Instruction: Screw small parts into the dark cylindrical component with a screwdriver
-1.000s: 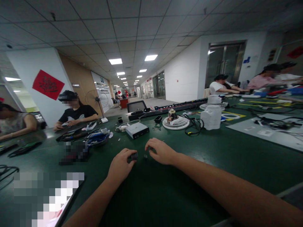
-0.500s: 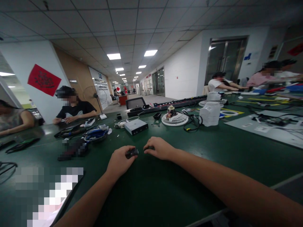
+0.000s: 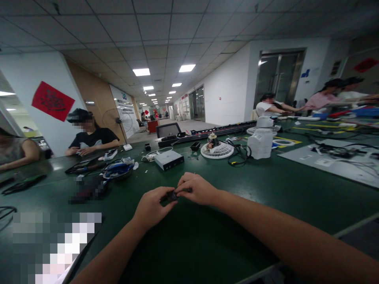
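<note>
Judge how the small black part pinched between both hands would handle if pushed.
The small black part is probably light: left hand and right hand carry it by fingertips alone. It looks rigid, keeping shape when pinched. Pushed, it likely slides on the green tabletop.

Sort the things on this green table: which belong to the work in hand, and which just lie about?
In hand: small black part, pinched between left hand and right hand.
Lying about: flat grey metal box, round white fan grille, white plastic fan housing.

The bench (image 3: 207, 236) wears a matt green mat. The fan grille (image 3: 217, 150) looks white plastic. The drive box (image 3: 169, 159) shows dull grey metal.
</note>
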Available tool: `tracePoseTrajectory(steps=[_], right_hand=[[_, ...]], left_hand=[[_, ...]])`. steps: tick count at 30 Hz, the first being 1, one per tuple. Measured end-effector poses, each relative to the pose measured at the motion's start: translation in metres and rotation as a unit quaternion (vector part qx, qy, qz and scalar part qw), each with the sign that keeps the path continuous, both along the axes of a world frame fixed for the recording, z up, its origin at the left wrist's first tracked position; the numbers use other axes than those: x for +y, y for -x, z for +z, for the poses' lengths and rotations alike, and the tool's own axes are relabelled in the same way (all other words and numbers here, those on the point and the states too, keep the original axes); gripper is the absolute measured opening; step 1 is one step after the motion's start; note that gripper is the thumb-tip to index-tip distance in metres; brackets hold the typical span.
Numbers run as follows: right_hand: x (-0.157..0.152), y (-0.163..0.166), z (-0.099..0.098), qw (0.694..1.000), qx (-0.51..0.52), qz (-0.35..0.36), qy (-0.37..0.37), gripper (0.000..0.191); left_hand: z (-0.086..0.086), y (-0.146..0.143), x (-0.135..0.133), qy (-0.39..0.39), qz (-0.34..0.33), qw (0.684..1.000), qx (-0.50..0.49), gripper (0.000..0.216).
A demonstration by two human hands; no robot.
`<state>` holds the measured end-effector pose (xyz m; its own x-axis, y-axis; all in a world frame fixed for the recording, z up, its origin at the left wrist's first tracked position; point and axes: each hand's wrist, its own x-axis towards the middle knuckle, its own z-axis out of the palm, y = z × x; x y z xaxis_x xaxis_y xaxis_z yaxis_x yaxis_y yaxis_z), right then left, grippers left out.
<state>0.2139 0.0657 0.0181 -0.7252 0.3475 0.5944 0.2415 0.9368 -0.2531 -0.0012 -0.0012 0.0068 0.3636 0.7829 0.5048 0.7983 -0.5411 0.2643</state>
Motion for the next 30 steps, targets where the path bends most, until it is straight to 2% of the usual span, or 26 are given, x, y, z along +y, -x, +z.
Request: tracePoseTrajectory(steps=[6,10,16,19,23,27,30], right_hand=[[-0.002,0.000,0.002,0.998,0.019,-0.047,0.027,0.003],[-0.004,-0.001,0.004,0.998,-0.014,-0.052,0.039,0.006],[-0.006,0.003,0.002,0.986,-0.040,-0.143,0.074,0.019],[-0.009,0.004,0.005,0.983,-0.030,-0.159,0.086,0.020],[-0.014,0.005,0.007,0.969,-0.039,-0.187,0.154,0.021],[-0.015,0.006,0.005,0.963,-0.048,-0.194,0.180,0.021],[-0.014,0.007,0.005,0.959,-0.052,-0.205,0.189,0.021]], left_hand=[[0.002,0.000,-0.005,-0.003,-0.001,0.999,0.044,0.033],[0.004,-0.001,-0.005,0.001,-0.012,0.998,0.067,0.029],[0.004,-0.005,-0.007,-0.013,-0.038,0.997,0.060,0.031],[0.002,-0.003,-0.006,-0.020,-0.034,0.998,0.038,0.031],[-0.001,0.002,-0.003,-0.019,-0.064,0.998,0.019,0.036],[-0.002,0.001,-0.001,-0.028,-0.051,0.998,-0.001,0.036],[0.000,-0.002,-0.001,-0.016,-0.014,1.000,0.001,0.032]])
